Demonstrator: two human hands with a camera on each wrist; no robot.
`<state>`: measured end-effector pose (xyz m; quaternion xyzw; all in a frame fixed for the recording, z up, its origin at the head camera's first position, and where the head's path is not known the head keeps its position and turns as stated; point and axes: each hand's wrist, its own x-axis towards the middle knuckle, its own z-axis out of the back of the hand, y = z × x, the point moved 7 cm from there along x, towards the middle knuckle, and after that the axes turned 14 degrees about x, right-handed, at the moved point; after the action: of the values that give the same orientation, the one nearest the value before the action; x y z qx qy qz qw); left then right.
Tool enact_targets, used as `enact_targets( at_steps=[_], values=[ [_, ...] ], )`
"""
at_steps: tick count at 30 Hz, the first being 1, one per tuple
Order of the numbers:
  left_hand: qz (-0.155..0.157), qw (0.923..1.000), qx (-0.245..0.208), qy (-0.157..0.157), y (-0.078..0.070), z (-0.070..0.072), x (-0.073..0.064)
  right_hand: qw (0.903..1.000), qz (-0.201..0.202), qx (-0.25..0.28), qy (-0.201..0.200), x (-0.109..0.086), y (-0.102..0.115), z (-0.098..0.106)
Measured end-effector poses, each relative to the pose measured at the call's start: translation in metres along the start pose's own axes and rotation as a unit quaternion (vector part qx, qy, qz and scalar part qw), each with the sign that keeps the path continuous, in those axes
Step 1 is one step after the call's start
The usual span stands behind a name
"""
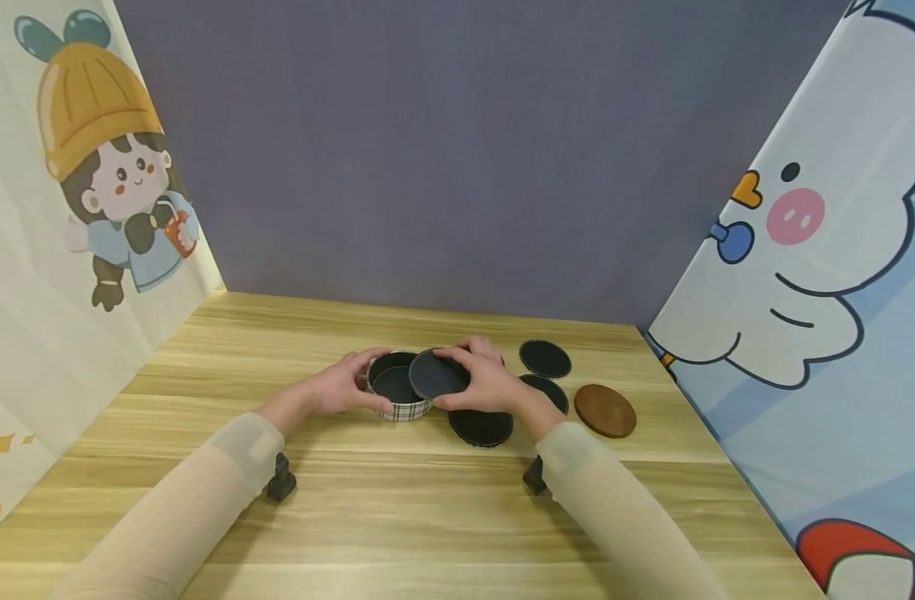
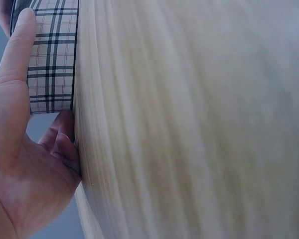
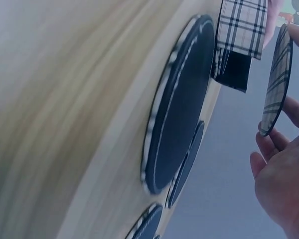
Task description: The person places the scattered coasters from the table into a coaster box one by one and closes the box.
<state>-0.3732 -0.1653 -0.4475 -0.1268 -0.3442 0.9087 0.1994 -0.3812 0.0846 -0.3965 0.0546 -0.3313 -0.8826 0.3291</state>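
My left hand [image 1: 339, 387] grips a round, open-topped plaid coaster holder [image 1: 405, 412] by its side, with the thumb on the near wall [image 2: 52, 74] and the fingers round the far side. The holder stands on the table, its inside black. My right hand [image 1: 495, 385] pinches a round coaster [image 1: 435, 375] by its edge, tilted beside the holder's right rim and overlapping it in the head view. This coaster is black on one face and plaid on the other [image 3: 277, 79].
Black coasters lie right of the holder: a near one [image 1: 482, 428], partly behind my right hand, another [image 1: 553, 392] and a farther one [image 1: 545, 358]. A brown disc [image 1: 606, 411] lies farther right. A grey panel [image 1: 442, 167] rises behind the wood-grain table [image 1: 397, 525].
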Motion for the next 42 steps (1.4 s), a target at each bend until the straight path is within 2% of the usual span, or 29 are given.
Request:
enact_targets(
  at_steps=[12, 18, 33, 42],
  values=[
    [0.009, 0.9998, 0.013, 0.011, -0.002, 0.001, -0.002, 0.9997, 0.003, 0.015, 0.021, 0.022, 0.013, -0.019],
    [0.002, 0.9998, 0.004, 0.017, -0.002, 0.0, -0.002, 0.9994, 0.004, 0.013, 0.031, 0.03, 0.018, -0.027],
    [-0.014, 0.9997, -0.001, 0.019, -0.002, -0.002, 0.0, 0.9985, -0.004, 0.007, 0.054, 0.04, 0.018, -0.042],
    [0.001, 0.9999, 0.006, 0.012, 0.0, -0.001, -0.001, 0.9971, -0.021, 0.018, 0.071, 0.042, 0.017, -0.042]
  ],
)
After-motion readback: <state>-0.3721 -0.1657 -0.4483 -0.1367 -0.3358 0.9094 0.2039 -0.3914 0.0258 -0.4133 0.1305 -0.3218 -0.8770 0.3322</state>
